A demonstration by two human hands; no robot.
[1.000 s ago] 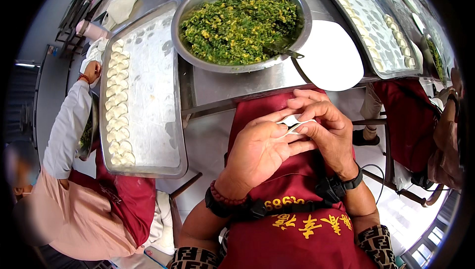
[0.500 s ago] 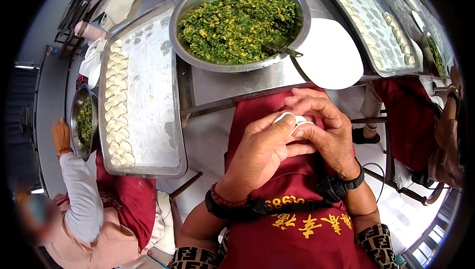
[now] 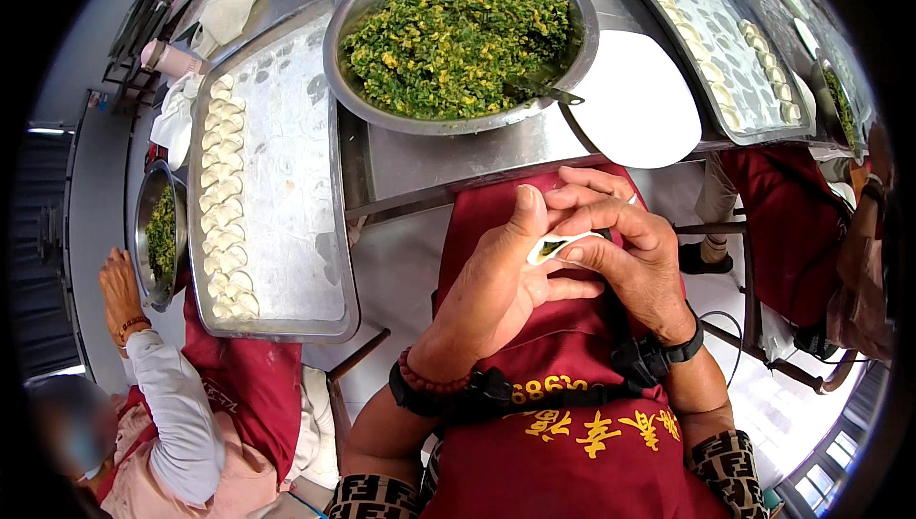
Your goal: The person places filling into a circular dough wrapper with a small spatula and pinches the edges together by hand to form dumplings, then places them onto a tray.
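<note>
Pinching one dumpling [image 3: 558, 246], both hands' grip closed.

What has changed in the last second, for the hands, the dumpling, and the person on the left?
The left hand and right hand still pinch the dumpling; the grip shifted slightly and green filling now shows in its open edge. The co-worker's hand came down from the top of the tray to the small bowl. The big filling bowl stayed.

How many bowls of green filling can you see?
3: a big bowl ahead on the table, a smaller one at far left, another's edge at far right; more may be hidden.
</note>
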